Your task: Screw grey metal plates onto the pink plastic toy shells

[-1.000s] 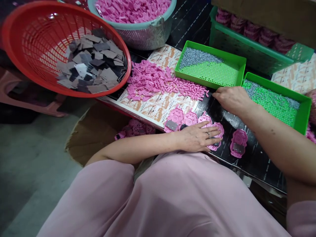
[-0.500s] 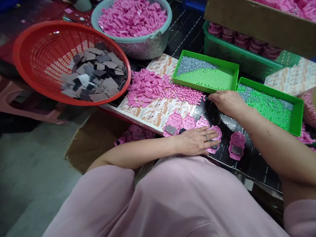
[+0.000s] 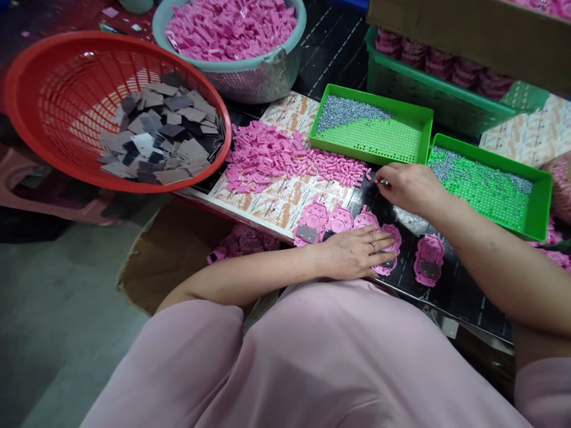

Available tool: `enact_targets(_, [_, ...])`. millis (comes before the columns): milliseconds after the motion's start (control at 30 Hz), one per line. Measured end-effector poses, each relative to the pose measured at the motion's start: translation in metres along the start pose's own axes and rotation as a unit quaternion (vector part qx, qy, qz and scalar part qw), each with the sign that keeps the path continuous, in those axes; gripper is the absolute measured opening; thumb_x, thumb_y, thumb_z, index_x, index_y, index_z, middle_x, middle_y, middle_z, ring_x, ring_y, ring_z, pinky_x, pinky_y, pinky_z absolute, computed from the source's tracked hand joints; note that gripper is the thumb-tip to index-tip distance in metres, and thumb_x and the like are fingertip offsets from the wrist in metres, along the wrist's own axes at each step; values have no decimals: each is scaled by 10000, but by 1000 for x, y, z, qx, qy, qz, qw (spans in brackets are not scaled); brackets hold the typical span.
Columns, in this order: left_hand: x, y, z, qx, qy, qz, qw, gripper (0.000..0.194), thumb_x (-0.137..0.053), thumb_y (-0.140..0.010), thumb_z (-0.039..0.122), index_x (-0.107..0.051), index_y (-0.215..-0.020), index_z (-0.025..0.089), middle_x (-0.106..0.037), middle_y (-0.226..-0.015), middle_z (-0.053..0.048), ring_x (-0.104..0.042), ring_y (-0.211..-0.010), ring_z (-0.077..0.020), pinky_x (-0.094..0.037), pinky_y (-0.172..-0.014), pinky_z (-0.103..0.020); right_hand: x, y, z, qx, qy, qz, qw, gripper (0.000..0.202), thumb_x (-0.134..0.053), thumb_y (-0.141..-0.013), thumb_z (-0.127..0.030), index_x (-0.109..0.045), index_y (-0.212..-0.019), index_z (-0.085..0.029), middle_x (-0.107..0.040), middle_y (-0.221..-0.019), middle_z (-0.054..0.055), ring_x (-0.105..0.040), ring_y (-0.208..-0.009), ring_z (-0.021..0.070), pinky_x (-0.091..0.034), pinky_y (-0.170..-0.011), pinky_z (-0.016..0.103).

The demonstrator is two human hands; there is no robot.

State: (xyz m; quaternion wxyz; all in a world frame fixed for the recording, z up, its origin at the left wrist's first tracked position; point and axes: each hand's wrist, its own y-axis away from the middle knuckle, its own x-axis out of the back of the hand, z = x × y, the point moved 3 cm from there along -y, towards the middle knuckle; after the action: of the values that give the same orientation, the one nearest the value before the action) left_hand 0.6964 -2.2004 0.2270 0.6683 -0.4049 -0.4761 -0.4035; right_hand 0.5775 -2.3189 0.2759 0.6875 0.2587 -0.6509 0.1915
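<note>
My left hand [image 3: 354, 252] lies flat on a pink plastic shell [image 3: 392, 238] and presses it onto the black board [image 3: 450, 291]. More pink shells [image 3: 312, 223] stand in a row to its left, and another shell [image 3: 429, 260] lies to its right. My right hand [image 3: 408, 187] reaches to the end of a line of small pink pellets [image 3: 341, 167], fingertips pinched together. What those fingertips hold is too small to make out. A heap of pink plastic pieces [image 3: 261, 156] lies left of the pellets.
Two green trays [image 3: 370, 95] [image 3: 542, 217] of small metal screws sit behind my right hand. A red basket [image 3: 27, 77] holds grey squares [image 3: 165, 137]. Farther back are a teal basin [image 3: 232, 64] of pink parts and a green crate [image 3: 446, 104]. A cardboard box [image 3: 169, 255] sits below the table.
My right hand has drawn its fingertips together at the end of the pellet line. My left hand has stayed on the shell. The view has shifted slightly.
</note>
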Motion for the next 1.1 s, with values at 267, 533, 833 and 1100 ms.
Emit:
enact_targets(267, [5, -2, 0, -3, -3, -6, 1000, 541, -506, -956, 430, -501, -1394, 113, -471, -1456, -162, -411, -1386, -264, -319, -1161, -384, -22, 64, 14, -127, -405, 0, 906, 248, -664, -785, -421, -760, -888, -218, -739, -809, 15, -677, -712, 158, -508, -689, 298])
enact_targets(533, [2, -1, 1, 7, 10, -18, 1000, 519, -489, -968, 407, -490, -1407, 131, -446, -1475, -155, -414, -1385, -264, -313, -1168, -386, -42, 63, 14, -112, -410, -29, 905, 204, -672, -767, -394, -766, -813, -219, -726, -828, 25, -656, -728, 153, -490, -713, 302])
enact_targets(833, [4, -1, 1, 10, 14, -14, 1000, 512, -484, -970, 395, -485, -1408, 130, -450, -1474, -150, -409, -1389, -251, -289, -1182, -383, -34, 58, 14, -134, -352, -49, 925, 367, -763, -699, -388, -623, -972, -187, -620, -648, -29, -531, -528, 108, -428, -545, 266])
enact_targets(1100, [4, -3, -2, 8, 29, -7, 1000, 524, -502, -958, 400, -495, -1400, 119, -459, -1469, -149, -392, -1398, -267, -292, -1181, -418, -12, 1, 6, -105, -146, 76, 981, 290, -554, -864, -370, -717, -1008, -178, -705, -935, 93, -620, -769, 205, -479, -754, 364])
